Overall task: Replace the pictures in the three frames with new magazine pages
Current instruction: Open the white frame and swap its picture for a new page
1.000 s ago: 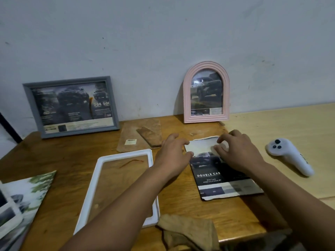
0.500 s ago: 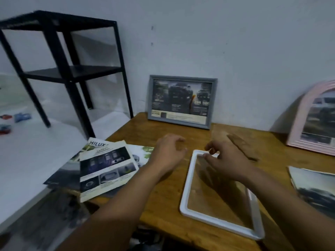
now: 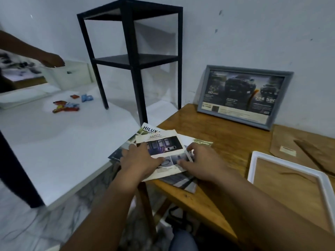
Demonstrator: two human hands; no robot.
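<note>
Both hands rest on a loose stack of magazine pages point(image 3: 159, 147) at the near left corner of the wooden table point(image 3: 226, 151). The left hand point(image 3: 141, 160) lies flat, fingers spread, pressing the top "SAFETY" page; the right hand point(image 3: 199, 162) pinches that page's right edge between thumb and fingertips. Right of the stack, a white frame point(image 3: 253, 167) lies flat, wood showing through its opening. Behind the stack, a grey frame point(image 3: 244, 95) holding a truck advertisement leans against the wall. Brown backing boards point(image 3: 290, 142) lie between the two frames. Left of the stack stands a black shelf unit point(image 3: 130, 57).
</note>
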